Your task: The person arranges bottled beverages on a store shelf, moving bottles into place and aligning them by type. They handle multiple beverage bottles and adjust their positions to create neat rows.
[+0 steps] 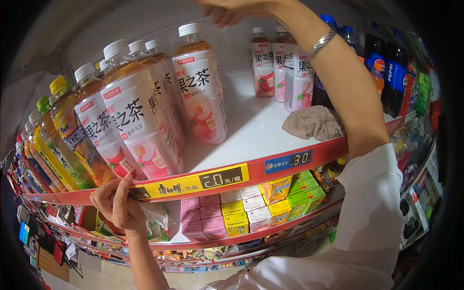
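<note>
My left hand [116, 207] is closed over the red front edge of the shelf [314, 153], at the left end of a yellow price strip [224, 178]. My right hand [237, 10] is raised at the back, partly cut off by the picture's top; its fingers look stretched out, slightly blurred, with nothing visible in them. Below and left of it stands a peach tea bottle [200, 92] with a white cap, apart from a cluster of similar bottles [140, 111] on the left. A crumpled brown-grey cloth [313, 123] lies on the shelf beneath my right forearm.
More pink-labelled bottles [262, 63] stand at the back right, beside dark cola bottles [395, 72]. Yellow-capped tea bottles [72, 125] line the far left. Small drink cartons [235, 223] fill the shelf below, with a blue price tag [278, 165] above them.
</note>
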A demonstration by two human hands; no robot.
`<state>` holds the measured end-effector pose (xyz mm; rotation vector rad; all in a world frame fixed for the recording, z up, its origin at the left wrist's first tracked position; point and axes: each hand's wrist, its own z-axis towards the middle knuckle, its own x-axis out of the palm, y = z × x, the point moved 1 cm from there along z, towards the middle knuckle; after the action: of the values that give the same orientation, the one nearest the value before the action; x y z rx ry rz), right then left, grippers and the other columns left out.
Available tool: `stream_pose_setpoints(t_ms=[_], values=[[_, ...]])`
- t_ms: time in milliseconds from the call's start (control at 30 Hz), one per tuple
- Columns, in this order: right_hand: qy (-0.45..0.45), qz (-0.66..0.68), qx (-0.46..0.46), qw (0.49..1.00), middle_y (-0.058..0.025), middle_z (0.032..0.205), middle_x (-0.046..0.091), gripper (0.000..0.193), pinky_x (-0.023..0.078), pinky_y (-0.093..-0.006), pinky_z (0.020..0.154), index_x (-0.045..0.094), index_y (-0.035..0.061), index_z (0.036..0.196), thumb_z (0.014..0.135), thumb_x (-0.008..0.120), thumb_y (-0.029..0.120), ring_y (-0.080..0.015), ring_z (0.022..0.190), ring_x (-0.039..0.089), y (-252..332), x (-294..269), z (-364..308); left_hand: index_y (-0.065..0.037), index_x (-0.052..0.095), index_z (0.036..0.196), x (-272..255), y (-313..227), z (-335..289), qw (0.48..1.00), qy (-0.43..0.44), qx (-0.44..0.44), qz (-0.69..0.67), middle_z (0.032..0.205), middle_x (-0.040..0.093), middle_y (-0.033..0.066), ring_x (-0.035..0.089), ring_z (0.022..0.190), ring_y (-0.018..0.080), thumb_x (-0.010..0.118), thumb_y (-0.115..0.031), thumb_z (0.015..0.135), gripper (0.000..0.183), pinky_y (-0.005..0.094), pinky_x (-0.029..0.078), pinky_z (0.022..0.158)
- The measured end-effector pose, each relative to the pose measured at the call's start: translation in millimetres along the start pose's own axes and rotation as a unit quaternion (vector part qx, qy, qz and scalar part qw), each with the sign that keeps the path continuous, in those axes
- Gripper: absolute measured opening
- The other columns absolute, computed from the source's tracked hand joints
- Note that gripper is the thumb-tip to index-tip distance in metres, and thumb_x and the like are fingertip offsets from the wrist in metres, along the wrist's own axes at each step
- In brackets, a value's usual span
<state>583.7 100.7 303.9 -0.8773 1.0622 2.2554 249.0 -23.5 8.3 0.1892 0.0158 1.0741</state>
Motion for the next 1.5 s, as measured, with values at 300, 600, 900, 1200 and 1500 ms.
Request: stream_pose_setpoints(t_ms=[300, 600, 900, 1200, 1500], values=[[-0.051, -0.500, 0.148, 0.852, -0.0218, 0.109, 0.073, 0.034, 0.058, -0.0429, 0.081, 0.074, -0.0032, 0.104, 0.086, 0.074, 0.026, -0.0354, 0.096, 0.073, -85, 1, 22, -0.008, 0.081, 0.102, -3, 1, 0, 1.000, 0.008, -0.009, 0.016, 0.089, 0.062, 0.0049, 0.056, 0.086, 0.0232, 0.069, -0.007, 0.079, 0.025, 0.0349, 0.043, 0.076], [-0.080, -0.376, -0.002, 0.923, -0.0150, 0.080, 0.072, 0.019, 0.056, -0.0368, 0.062, 0.074, -0.0010, 0.085, 0.077, 0.077, 0.016, -0.0237, 0.071, 0.070, -66, 19, 44, -0.007, 0.079, 0.102, -5, 0, -1, 1.000, 0.022, -0.014, 0.009, 0.090, 0.062, 0.0065, 0.055, 0.087, 0.0224, 0.064, -0.009, 0.084, 0.024, 0.0358, 0.041, 0.080], [0.018, -0.184, -0.112, 0.976, -0.0073, 0.086, 0.072, 0.028, 0.055, -0.0277, 0.065, 0.074, -0.0015, 0.099, 0.087, 0.076, 0.024, -0.0145, 0.074, 0.067, -14, 80, 103, -0.010, 0.080, 0.094, -8, -7, 8, 0.999, 0.039, -0.025, 0.004, 0.089, 0.062, 0.0062, 0.055, 0.084, 0.0232, 0.068, -0.009, 0.079, 0.019, 0.0341, 0.043, 0.075], [0.063, -0.075, -0.206, 0.974, -0.0124, 0.091, 0.075, 0.024, 0.053, -0.0329, 0.076, 0.076, -0.0008, 0.099, 0.092, 0.073, 0.022, -0.0177, 0.083, 0.069, 3, 128, 139, -0.023, 0.080, 0.102, -5, 5, -3, 0.999, 0.008, 0.025, 0.022, 0.094, 0.060, -0.0024, 0.058, 0.072, 0.0105, 0.075, -0.016, 0.076, 0.027, 0.0297, 0.034, 0.069], [0.170, 0.104, -0.081, 0.977, -0.0137, 0.128, 0.064, 0.037, 0.049, -0.0322, 0.103, 0.058, 0.0009, 0.137, 0.101, 0.055, 0.009, -0.0184, 0.118, 0.061, 1, 138, 124, -0.024, 0.080, 0.100, -2, 7, -5, 0.999, -0.012, 0.028, 0.014, 0.094, 0.062, -0.0035, 0.060, 0.077, 0.0112, 0.074, -0.016, 0.075, 0.027, 0.0296, 0.032, 0.068]])
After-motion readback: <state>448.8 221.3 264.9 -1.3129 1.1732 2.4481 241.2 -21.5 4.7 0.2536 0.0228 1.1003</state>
